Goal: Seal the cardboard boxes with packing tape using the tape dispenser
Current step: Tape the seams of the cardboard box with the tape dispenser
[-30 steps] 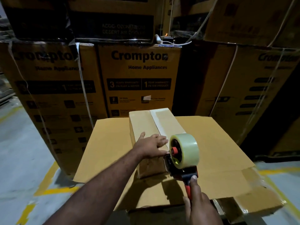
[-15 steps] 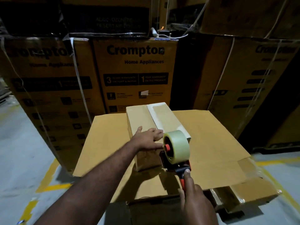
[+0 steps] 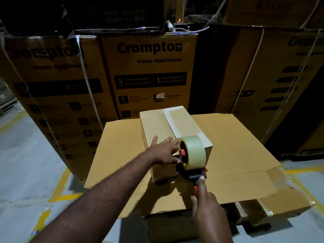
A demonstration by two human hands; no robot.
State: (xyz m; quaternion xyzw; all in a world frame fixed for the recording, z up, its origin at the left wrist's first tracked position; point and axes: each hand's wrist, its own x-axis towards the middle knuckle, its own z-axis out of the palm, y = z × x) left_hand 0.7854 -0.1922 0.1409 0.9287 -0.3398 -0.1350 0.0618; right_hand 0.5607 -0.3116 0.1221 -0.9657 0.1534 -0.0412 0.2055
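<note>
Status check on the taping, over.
Left grip flat on small box. Right grip holds tape dispenser at near edge. Tape strip along top. Nothing blocking.

The left arm reaches forward and the left hand [image 3: 164, 152] lies flat, fingers straight, on the box [image 3: 154, 123] top. The right hand [image 3: 208, 213] grips the tape dispenser [image 3: 191, 161] by its handle — thumb stretched along it.

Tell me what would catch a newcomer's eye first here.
Front and centre, the right hand grips a tape dispenser with a fat clear roll, set against the near end of a small box. The left hand lies flat on that box's top, beside a glossy tape strip. Behind stand tall cartons printed Crompton.
</note>
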